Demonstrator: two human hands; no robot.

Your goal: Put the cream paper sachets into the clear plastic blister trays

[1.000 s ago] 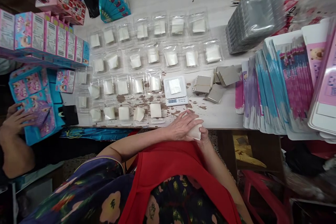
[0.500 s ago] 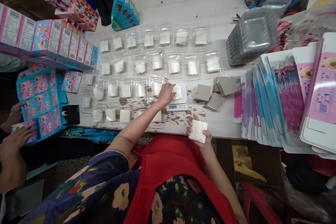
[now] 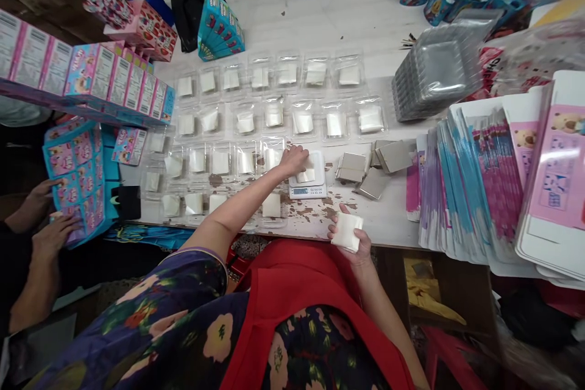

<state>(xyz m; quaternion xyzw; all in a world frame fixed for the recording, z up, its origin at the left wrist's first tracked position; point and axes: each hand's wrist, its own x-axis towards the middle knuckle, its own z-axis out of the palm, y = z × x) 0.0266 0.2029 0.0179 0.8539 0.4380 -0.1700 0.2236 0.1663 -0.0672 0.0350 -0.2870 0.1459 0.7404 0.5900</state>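
Observation:
My left hand (image 3: 295,160) reaches over a small white digital scale (image 3: 317,189), its fingers bent and closed at the upper edge of some thin white sheets (image 3: 305,175) lying on the scale's plate. Its fingertips are partly hidden, and the reading is too small to make out. By the table's front edge, my right hand (image 3: 362,247) grips a squarish stack of white sheets (image 3: 347,231), thumb on top and fingers behind. Left of the scale stand rows of clear plastic trays (image 3: 274,114), each with white sheets inside.
Grey square pieces (image 3: 351,167) lie in bundles right of the scale. Nested clear trays (image 3: 436,67) and packed printed cards (image 3: 484,177) stand further right. At left are pink and blue boxes (image 3: 105,76) and a co-worker's hands (image 3: 55,231) on a printed blue display box (image 3: 75,177).
The view has shifted slightly. My left hand stays at the scale, and the sheets under its fingers now sit lower on the plate. My right hand still holds its stack.

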